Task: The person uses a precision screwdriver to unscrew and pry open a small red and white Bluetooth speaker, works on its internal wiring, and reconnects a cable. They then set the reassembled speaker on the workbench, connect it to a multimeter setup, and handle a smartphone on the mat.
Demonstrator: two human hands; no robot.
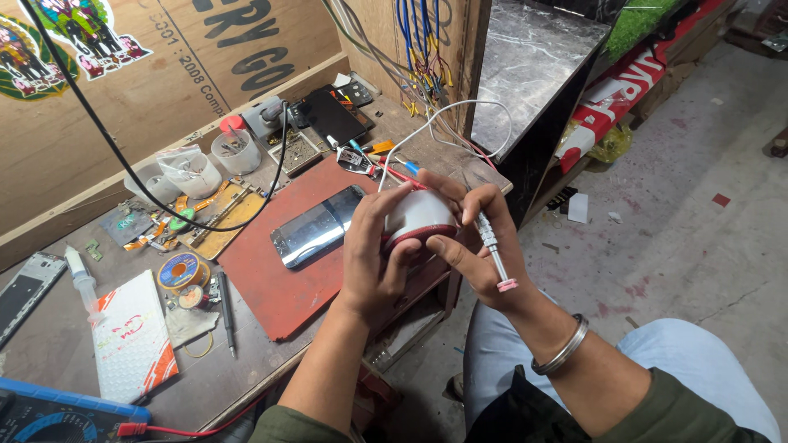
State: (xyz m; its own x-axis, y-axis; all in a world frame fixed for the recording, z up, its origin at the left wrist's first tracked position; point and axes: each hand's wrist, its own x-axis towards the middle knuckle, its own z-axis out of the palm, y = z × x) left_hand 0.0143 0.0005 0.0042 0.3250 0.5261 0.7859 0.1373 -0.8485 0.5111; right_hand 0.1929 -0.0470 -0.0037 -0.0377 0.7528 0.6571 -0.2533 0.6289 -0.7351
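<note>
A: Round white device (419, 215) with a dark red rim is sitting between both hands, held just past the front edge of the workbench (213, 377), in front of the red mat (271, 279).

B: Noted. Packages and labels?

A: White flat packet (131, 340) with orange-red corners is lying at the near left of the bench, beside a syringe (82, 283). Two colourful round stickers (37, 57) are showing on the brown board wall (164, 90) at top left, next to large dark lettering. A red and white banner (624, 90) is lying at upper right beside the dark marble slab (525, 66).

B: Hand poses?

A: Left hand (373, 254) is cupping the device from the left, fingers curled around its side, thumb on the rim. Right hand (476, 246) is pinching a slim silver screwdriver (492, 246) between fingers and palm, its pink-capped end pointing down, thumb pressing on the device's rim. A metal bangle (562, 349) is circling the right wrist.

B: Anything adjacent?

A: A phone (316, 230) is lying glass-up on the mat, just left of the left hand.
</note>
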